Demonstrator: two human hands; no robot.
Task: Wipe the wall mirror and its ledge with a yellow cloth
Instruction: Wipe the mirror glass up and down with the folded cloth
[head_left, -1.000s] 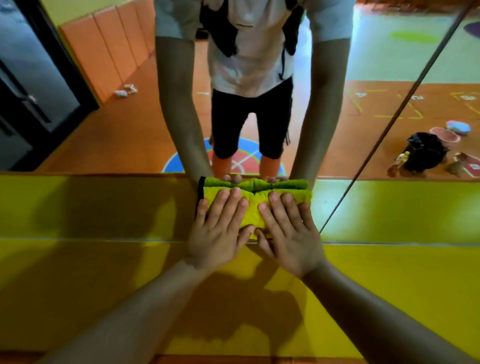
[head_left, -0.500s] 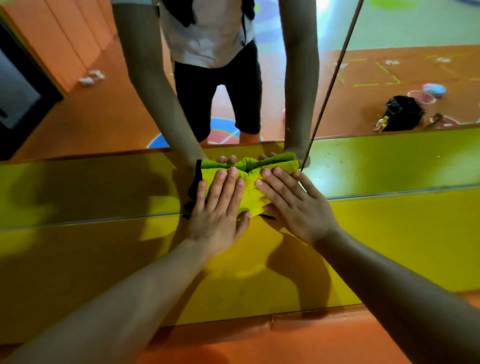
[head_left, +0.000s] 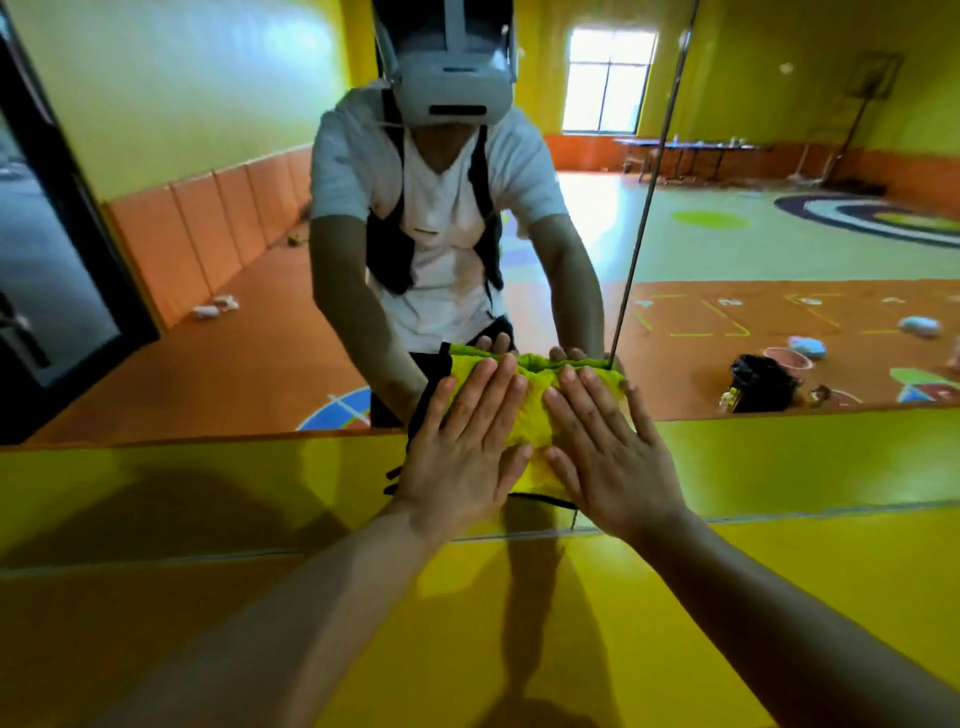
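A yellow cloth (head_left: 535, 410) with a black edge lies flat against the wall mirror (head_left: 218, 332), low on the glass. My left hand (head_left: 462, 447) presses on its left half with straight fingers. My right hand (head_left: 608, 452) presses on its right half the same way. Both palms cover much of the cloth. A yellow ledge (head_left: 779, 587) runs below the mirror's bottom edge. A vertical seam (head_left: 644, 208) between two mirror panels passes just right of the cloth.
The mirror reflects a person with a headset, an orange and green floor, orange wall pads, a black bag (head_left: 761, 382) and small bowls. A dark door frame (head_left: 47, 244) stands at the left. An orange floor strip lies under the ledge.
Both hands have slid the cloth up the mirror, from the ledge's edge onto the glass. The camera has tilted upward, so more of the reflection shows.
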